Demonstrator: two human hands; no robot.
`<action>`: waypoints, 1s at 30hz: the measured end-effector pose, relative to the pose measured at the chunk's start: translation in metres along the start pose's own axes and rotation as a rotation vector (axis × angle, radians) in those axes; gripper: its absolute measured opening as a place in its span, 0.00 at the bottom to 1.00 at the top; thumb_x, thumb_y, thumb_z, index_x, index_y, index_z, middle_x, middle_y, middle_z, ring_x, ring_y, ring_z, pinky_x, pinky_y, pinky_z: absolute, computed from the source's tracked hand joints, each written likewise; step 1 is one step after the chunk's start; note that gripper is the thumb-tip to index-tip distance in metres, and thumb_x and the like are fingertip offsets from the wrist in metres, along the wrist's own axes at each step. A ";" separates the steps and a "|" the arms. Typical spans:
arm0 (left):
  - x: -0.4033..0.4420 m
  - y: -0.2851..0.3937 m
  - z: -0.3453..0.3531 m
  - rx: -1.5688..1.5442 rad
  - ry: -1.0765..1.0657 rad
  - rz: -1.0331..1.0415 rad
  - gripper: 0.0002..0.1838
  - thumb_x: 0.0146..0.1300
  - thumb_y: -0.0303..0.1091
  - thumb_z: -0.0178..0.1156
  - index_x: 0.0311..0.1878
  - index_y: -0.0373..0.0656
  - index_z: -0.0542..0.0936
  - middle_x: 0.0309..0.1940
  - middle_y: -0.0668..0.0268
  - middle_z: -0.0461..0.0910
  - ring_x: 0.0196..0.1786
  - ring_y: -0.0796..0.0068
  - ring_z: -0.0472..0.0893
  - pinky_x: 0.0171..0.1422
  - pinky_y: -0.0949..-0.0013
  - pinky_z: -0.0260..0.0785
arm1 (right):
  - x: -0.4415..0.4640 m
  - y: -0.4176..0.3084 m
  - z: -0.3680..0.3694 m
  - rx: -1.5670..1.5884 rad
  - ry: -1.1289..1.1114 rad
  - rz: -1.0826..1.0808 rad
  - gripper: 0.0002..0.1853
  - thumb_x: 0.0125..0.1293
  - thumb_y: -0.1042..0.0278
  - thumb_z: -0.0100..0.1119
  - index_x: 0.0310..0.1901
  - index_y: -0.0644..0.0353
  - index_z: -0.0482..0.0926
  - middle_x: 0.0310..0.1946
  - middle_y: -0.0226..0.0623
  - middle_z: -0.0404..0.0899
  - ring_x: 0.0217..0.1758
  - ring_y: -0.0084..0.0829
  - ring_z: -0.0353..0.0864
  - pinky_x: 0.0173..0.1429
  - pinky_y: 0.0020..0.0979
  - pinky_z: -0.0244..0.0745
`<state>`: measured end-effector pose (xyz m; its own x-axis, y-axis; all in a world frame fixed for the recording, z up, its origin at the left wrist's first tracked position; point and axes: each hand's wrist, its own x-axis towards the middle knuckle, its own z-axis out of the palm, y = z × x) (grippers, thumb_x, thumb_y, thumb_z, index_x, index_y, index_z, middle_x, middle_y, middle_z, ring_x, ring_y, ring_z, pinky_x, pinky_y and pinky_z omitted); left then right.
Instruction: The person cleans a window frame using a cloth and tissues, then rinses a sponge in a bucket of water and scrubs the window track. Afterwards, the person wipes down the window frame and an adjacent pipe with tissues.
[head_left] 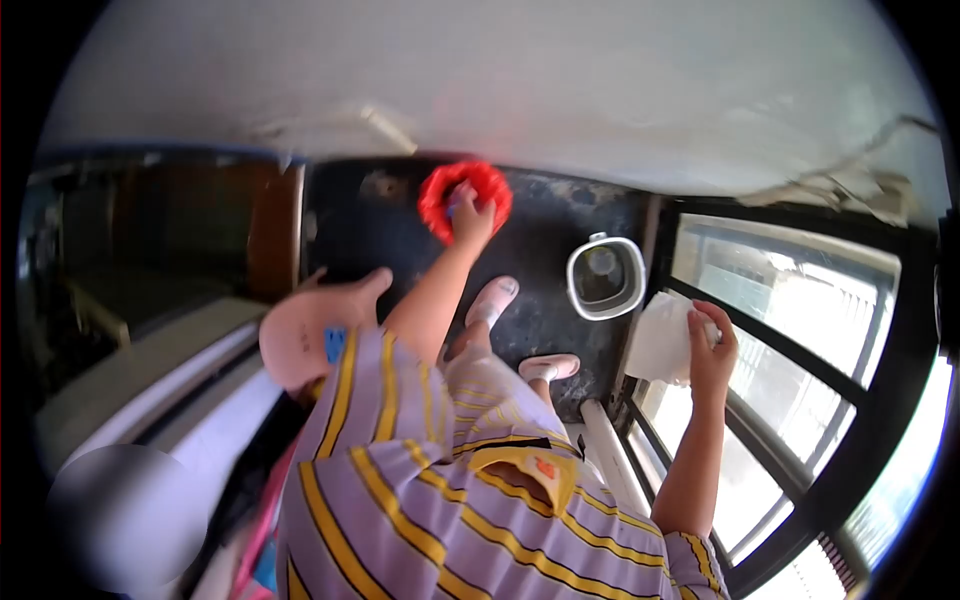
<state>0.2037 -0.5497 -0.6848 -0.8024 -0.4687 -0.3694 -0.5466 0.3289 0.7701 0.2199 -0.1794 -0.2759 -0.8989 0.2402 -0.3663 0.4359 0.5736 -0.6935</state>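
Observation:
My left hand (473, 215) reaches down over a red plastic bag (497, 183) that looks ruffled round the rim of a round bin on the dark floor. Its fingers are closed at the opening, with a bit of purple-blue showing beside them; I cannot make out what it is. On the right, my right hand (712, 345) is raised by the window and pinches a white sheet (660, 338), which hangs flat to its left. Whether the sheet is paper or cloth is unclear.
A white bucket (574, 287) with what looks like liquid in it stands on the floor (400, 225) between the hands. A pink plastic seat (295, 345) is to the left. The dark-framed window (790, 285) lines the right, and a pale wall (500, 80) rises ahead.

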 end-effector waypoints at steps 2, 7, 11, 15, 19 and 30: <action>-0.063 0.083 0.012 -0.063 -0.399 0.182 0.21 0.67 0.37 0.71 0.58 0.36 0.81 0.44 0.51 0.85 0.41 0.62 0.84 0.47 0.59 0.76 | 0.003 0.004 -0.018 0.106 0.070 -0.002 0.12 0.74 0.68 0.67 0.56 0.59 0.87 0.51 0.35 0.88 0.54 0.28 0.84 0.62 0.30 0.78; -0.228 0.288 0.044 -0.472 -1.135 -0.011 0.31 0.82 0.58 0.54 0.78 0.52 0.68 0.63 0.66 0.80 0.59 0.74 0.81 0.61 0.69 0.74 | -0.027 -0.003 -0.088 0.443 0.287 -0.065 0.26 0.77 0.66 0.65 0.74 0.53 0.72 0.64 0.40 0.79 0.55 0.27 0.83 0.55 0.30 0.81; -0.361 0.455 0.034 -0.744 -1.499 -0.081 0.42 0.80 0.74 0.33 0.88 0.66 0.43 0.82 0.66 0.61 0.78 0.70 0.69 0.74 0.62 0.67 | -0.119 0.012 -0.172 0.324 0.545 -0.183 0.31 0.73 0.72 0.45 0.78 0.60 0.64 0.72 0.46 0.70 0.74 0.40 0.69 0.79 0.38 0.61; -0.478 0.526 0.054 -0.694 -1.987 -0.153 0.44 0.81 0.72 0.28 0.80 0.43 0.65 0.72 0.64 0.75 0.75 0.67 0.74 0.78 0.60 0.67 | -0.221 0.023 -0.226 0.323 0.608 -0.373 0.37 0.67 0.75 0.59 0.79 0.60 0.64 0.72 0.49 0.71 0.77 0.48 0.72 0.81 0.38 0.61; -0.608 0.559 0.074 -0.563 -2.240 -0.400 0.38 0.84 0.66 0.36 0.82 0.46 0.64 0.82 0.64 0.66 0.81 0.63 0.67 0.85 0.56 0.59 | -0.288 0.065 -0.290 -0.289 1.128 -0.389 0.35 0.59 0.80 0.66 0.71 0.53 0.77 0.76 0.50 0.72 0.84 0.58 0.61 0.85 0.54 0.52; -0.766 0.603 0.146 -0.383 -0.954 1.971 0.32 0.76 0.42 0.60 0.79 0.43 0.67 0.76 0.55 0.68 0.79 0.50 0.66 0.83 0.48 0.53 | -0.321 0.163 -0.537 0.305 1.473 -0.428 0.17 0.83 0.58 0.55 0.62 0.61 0.79 0.53 0.49 0.83 0.57 0.44 0.83 0.63 0.37 0.77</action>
<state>0.4536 0.1271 -0.0131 -0.0238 0.6114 0.7909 0.8194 -0.4413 0.3659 0.5561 0.2571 0.0619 -0.1230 0.7373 0.6643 -0.0257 0.6668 -0.7448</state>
